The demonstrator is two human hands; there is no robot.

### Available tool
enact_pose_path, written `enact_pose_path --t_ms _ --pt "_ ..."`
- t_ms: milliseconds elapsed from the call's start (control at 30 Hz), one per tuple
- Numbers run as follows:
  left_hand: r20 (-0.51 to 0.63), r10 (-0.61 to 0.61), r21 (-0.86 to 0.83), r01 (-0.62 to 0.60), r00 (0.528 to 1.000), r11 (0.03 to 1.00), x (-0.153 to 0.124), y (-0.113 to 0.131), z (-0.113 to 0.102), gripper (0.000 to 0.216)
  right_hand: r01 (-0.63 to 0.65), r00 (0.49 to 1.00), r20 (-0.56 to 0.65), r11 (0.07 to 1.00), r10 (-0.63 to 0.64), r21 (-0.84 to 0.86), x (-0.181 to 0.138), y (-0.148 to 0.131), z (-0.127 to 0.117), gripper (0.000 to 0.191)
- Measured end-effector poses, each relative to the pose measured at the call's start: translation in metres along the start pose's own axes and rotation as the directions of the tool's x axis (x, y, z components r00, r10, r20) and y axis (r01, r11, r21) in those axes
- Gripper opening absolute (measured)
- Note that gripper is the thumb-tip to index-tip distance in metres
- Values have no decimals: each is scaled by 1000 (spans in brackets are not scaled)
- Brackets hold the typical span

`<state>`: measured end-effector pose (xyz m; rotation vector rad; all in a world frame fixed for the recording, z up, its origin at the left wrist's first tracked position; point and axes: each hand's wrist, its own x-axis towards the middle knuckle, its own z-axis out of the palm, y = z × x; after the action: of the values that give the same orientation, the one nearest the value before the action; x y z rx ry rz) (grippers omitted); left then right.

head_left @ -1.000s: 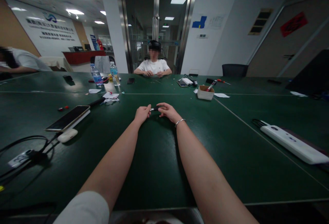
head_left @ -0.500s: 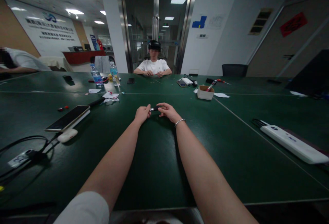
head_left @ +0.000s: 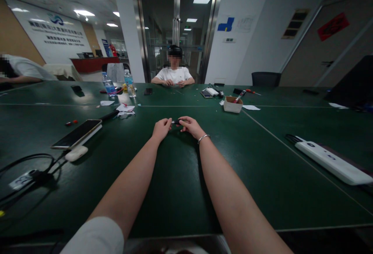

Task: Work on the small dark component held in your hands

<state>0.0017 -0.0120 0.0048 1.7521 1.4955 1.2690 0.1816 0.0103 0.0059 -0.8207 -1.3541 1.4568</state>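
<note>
Both my arms stretch forward over a dark green table (head_left: pixel 180 192). My left hand (head_left: pixel 161 127) and my right hand (head_left: pixel 189 125) meet at the table's middle, fingers pinched on the two ends of a small dark object (head_left: pixel 176 122) held just above the surface. What the object is stays too small to name. A thin bracelet (head_left: pixel 203 138) circles my right wrist.
A phone (head_left: pixel 77 133), a white case (head_left: pixel 76 153) and black cables (head_left: pixel 32 168) lie at the left. A white power strip (head_left: pixel 332 162) sits at the right. A cardboard box (head_left: pixel 232 104), bottles (head_left: pixel 129 83) and papers lie farther back. One person (head_left: pixel 174 73) sits opposite, another person (head_left: pixel 20 69) at far left.
My hands lifted slightly and the small object between them shifted a little; everything else on the table stayed put.
</note>
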Motion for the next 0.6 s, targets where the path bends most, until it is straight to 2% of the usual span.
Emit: enact_pose_path --t_ms 133,300,400,467,600 --pt "-15 32 -22 -33 999 999 1 0 1 36 -10 1000 -14 1000 10 5 -1 -1 1 25" --pt "-25 63 -146 -66 998 987 3 1 2 20 -39 998 -46 999 39 2 -1 -3 1 19" --pt "-7 111 -244 -109 994 964 3 3 2 21 -55 997 -57 998 55 4 -1 -4 2 17" --pt "18 86 -300 -76 996 951 3 3 2 29 -58 996 -62 998 59 7 -2 -4 2 17" --pt "84 -69 -347 94 994 933 4 2 3 33 -59 996 -61 998 59 4 -2 -4 3 17"
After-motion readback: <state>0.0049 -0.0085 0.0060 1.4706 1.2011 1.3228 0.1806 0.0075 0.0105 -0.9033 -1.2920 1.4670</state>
